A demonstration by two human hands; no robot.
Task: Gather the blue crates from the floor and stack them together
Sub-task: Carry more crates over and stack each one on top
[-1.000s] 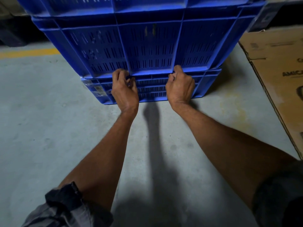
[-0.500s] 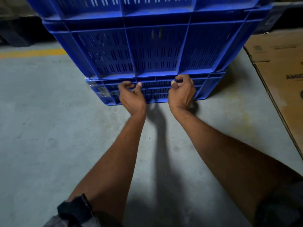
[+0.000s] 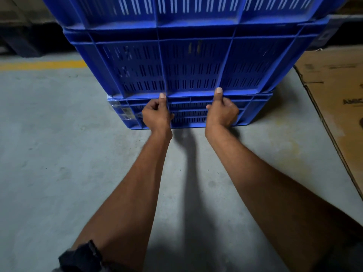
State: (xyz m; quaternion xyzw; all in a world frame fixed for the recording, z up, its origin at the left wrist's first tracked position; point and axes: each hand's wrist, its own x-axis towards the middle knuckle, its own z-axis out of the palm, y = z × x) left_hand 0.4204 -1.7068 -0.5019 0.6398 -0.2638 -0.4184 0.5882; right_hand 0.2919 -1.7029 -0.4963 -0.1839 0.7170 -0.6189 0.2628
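Thumbs up against the lower edge of the second crate (image 3: 188,63), my left hand (image 3: 156,115) and right hand (image 3: 222,114) each close a full grip on the front wall of the bottom crate (image 3: 254,109) — fingers curled in tight, nothing slack. The bottom crate sits flat on the concrete floor (image 3: 59,154), the second crate nested on it and a top crate (image 3: 196,8) above that, running out of view. My read: the stack is to be shifted or squared as one. Done well, that means pulling low and evenly with both hands, thumbs steadying the crate above — a lopsided tug could skew or tip the load. Flattened cardboard (image 3: 334,85) lies near on my right, a yellow line (image 3: 39,64) off to my left.
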